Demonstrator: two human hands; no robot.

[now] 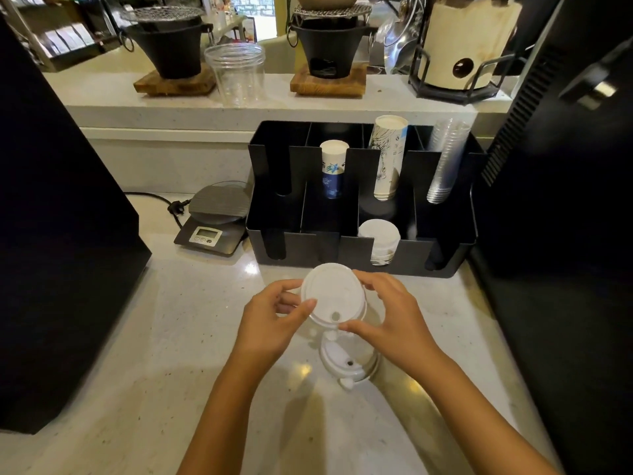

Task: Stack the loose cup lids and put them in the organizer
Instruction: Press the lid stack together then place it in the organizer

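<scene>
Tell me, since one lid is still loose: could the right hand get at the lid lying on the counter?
Probably yes. The loose lid lies uncovered just below the right hand, but that hand and the left hand are holding the lid stack.

White cup lids (333, 296) over a pale speckled counter (191, 337); black organizer (445, 248) holding a blue-and-white patterned cup stack (333, 169), a white stack with grey line drawings (388, 156) and clear plastic cups (445, 159)
</scene>
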